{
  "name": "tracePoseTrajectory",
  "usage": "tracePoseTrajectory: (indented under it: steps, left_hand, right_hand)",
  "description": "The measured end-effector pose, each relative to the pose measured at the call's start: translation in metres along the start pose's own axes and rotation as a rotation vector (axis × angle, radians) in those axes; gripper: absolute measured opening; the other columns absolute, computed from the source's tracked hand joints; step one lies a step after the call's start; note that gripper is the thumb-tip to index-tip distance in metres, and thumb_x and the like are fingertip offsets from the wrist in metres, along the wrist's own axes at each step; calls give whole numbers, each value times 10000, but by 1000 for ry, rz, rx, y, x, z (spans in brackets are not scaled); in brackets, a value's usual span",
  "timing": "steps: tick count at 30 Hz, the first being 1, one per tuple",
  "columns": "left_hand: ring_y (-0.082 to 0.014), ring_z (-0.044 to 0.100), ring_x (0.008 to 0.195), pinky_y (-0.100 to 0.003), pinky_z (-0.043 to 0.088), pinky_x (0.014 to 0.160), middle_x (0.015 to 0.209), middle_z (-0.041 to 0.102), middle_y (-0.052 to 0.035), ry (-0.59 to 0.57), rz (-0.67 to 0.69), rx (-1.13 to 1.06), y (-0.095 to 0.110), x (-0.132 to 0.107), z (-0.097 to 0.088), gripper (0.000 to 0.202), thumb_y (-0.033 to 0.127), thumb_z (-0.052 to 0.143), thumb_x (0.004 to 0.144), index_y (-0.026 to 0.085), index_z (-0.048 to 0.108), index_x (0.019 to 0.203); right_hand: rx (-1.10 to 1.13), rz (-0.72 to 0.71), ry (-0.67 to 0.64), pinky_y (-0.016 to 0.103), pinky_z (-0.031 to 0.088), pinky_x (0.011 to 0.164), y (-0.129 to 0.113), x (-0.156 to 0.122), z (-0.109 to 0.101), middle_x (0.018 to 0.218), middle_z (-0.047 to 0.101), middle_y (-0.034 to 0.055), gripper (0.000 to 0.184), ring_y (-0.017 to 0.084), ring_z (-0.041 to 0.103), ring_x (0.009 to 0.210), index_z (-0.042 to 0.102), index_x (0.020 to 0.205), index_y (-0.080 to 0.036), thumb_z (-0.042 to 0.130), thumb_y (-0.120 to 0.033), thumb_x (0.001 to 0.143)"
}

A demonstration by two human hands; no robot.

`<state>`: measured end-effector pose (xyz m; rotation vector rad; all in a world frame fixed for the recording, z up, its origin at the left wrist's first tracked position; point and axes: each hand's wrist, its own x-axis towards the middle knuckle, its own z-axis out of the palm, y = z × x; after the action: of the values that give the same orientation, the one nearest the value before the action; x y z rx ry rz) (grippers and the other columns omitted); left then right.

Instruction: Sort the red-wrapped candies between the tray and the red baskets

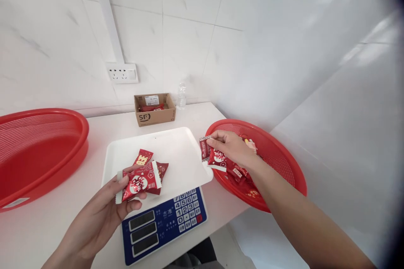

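Note:
My left hand (pixel 110 201) is closed on several red snack packets (pixel 140 181), fanned out with the thumb on top. They are held over the near left part of the scale's white tray (pixel 179 147). In my right hand (pixel 230 145) are two small red packets (pixel 217 157), pinched between thumb and fingers. That hand is above the left rim of the right red basket (pixel 292 168), beside the tray's right edge. More red packets (pixel 238 172) lie inside this basket, partly hidden by my right forearm.
The blue scale panel (pixel 167 222) with keys and dark displays faces me. A cardboard box (pixel 158 117) holding red packets stands behind the tray, next to a clear plastic bottle (pixel 182 96). Another red basket (pixel 47 172) stands at left. A wall socket (pixel 122 73) is above the table.

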<state>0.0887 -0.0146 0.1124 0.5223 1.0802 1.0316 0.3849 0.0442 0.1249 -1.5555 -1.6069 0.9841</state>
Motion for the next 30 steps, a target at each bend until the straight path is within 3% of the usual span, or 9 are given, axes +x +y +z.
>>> tracePoseTrajectory:
  steps: [6, 9, 12, 14, 17, 19, 23, 25, 30]
  left_hand:
    - [-153, 615, 617, -252, 574, 511, 834, 658, -49, 22, -9, -6, 4, -10, -6, 320, 217, 677, 720, 187, 652, 1037]
    - [-168, 619, 613, -272, 580, 513, 787, 661, -56, 40, -6, -3, 4, -11, -16, 297, 200, 705, 682, 170, 669, 976]
    - [-182, 630, 598, -286, 583, 509, 747, 669, -57, 74, 11, 1, 3, -9, -29, 284, 197, 726, 653, 175, 678, 932]
    - [-187, 632, 590, -283, 577, 487, 746, 675, -52, 85, 19, -1, 0, -6, -36, 319, 203, 737, 639, 194, 678, 952]
    - [-187, 626, 564, -288, 566, 457, 748, 679, -43, 80, -6, -10, -4, 1, -42, 360, 200, 749, 613, 212, 682, 966]
    - [-187, 625, 549, -294, 566, 455, 742, 680, -44, 82, -34, -10, -7, 5, -40, 343, 187, 733, 622, 207, 687, 961]
    - [-183, 615, 521, -296, 567, 449, 694, 670, -44, 64, -71, 3, -11, 8, -31, 286, 183, 716, 640, 191, 695, 926]
    - [-187, 615, 520, -303, 570, 444, 697, 677, -40, 58, -68, 1, -13, 9, -32, 293, 174, 737, 614, 203, 694, 902]
    - [-186, 614, 493, -287, 566, 416, 705, 699, -17, 158, -94, -60, -14, 14, -51, 358, 103, 771, 525, 232, 691, 849]
  right_hand:
    - [-49, -65, -163, 315, 475, 840, -3, 16, 43, 996, 691, 51, 182, 179, 628, 934, 640, 937, -185, 599, -254, 773]
    - [-71, -50, -114, 332, 484, 837, 0, 15, 29, 1006, 693, 62, 219, 192, 637, 929, 634, 986, -185, 568, -281, 801]
    - [-221, -39, 19, 340, 475, 864, 10, 8, -8, 1052, 684, 61, 253, 209, 628, 976, 631, 1024, -195, 510, -322, 842]
    - [-472, 31, 47, 357, 469, 877, 21, 1, -34, 1124, 658, 75, 316, 233, 606, 1032, 609, 1113, -200, 447, -341, 882]
    - [-914, 229, -103, 483, 459, 840, 42, -8, -53, 1163, 626, 163, 418, 350, 567, 1076, 553, 1248, -174, 493, -291, 851]
    - [-965, 224, -198, 494, 425, 890, 55, -13, -49, 1259, 564, 175, 480, 373, 498, 1164, 548, 1266, -184, 574, -257, 793]
    - [-933, 64, -375, 355, 334, 1025, 73, -14, -19, 1509, 273, 20, 577, 257, 276, 1355, 452, 1339, -323, 599, -302, 781]
    - [-959, 58, -401, 390, 333, 1018, 81, -10, -9, 1525, 224, 41, 574, 292, 231, 1367, 500, 1303, -297, 633, -256, 745]
    - [-1088, 189, -321, 470, 355, 966, 96, 2, -24, 1338, 473, 144, 269, 321, 406, 1239, 656, 1066, -183, 580, -187, 808]
